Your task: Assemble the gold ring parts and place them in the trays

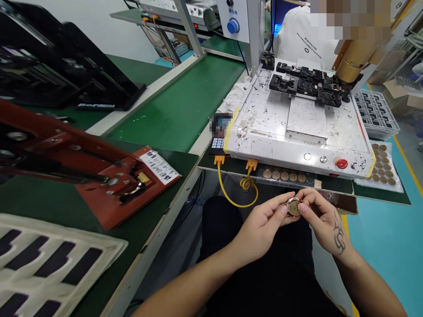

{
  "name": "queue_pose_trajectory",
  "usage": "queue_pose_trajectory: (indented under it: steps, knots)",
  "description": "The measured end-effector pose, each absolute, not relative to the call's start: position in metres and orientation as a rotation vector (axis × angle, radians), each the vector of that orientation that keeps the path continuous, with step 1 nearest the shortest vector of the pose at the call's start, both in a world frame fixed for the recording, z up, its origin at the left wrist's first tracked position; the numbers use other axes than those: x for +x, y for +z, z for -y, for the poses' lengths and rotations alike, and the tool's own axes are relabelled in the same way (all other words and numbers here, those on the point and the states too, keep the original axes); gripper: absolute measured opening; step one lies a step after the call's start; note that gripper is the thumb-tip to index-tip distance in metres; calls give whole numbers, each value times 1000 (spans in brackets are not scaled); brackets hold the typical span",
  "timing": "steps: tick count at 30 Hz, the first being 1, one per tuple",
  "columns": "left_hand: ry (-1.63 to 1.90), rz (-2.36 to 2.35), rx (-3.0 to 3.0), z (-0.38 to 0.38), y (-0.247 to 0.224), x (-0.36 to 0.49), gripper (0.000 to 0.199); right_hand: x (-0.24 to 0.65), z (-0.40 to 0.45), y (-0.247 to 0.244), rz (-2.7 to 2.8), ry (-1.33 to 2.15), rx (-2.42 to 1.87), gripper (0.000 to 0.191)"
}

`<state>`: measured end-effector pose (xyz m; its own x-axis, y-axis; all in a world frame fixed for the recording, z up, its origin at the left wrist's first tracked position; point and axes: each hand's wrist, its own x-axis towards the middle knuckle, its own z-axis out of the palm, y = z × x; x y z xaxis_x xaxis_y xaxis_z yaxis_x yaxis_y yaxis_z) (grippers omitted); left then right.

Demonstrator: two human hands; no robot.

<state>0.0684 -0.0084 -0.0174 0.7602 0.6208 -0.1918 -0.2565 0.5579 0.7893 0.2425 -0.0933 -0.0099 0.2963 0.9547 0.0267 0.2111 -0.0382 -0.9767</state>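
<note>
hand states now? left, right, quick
Left hand: closed on the round watch case, fingertips at its left edge.
Right hand: closed on the same watch case from the right.

Fingers (306,211) hide the round case's (293,207) rim.

**Both hands pinch a small round watch case over the lap**

The left hand (264,222) and right hand (322,220) meet fingertip to fingertip around a gold-coloured round watch case (293,206). Just beyond the hands sits a white machine bed (297,132) with a red button (341,164) and black fixtures (306,83). Yellow cables (231,193) hang just beyond the left hand. Far off the left hand lies a red press jig (109,180).
</note>
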Motion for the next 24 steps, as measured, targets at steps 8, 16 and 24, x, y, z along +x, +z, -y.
queue_pose_trajectory:
  steps: [8,16,24]
  knots:
    - [553,-490,871,11,-19,70,53,241,92,-8,1155,822,-1533,25]
    - [615,-525,1080,18,-34,70,49,234,95,-13,1300,571,-1613,22]
    - [515,-550,1579,-1,-27,59,55,242,87,-16,1600,570,-1573,17]
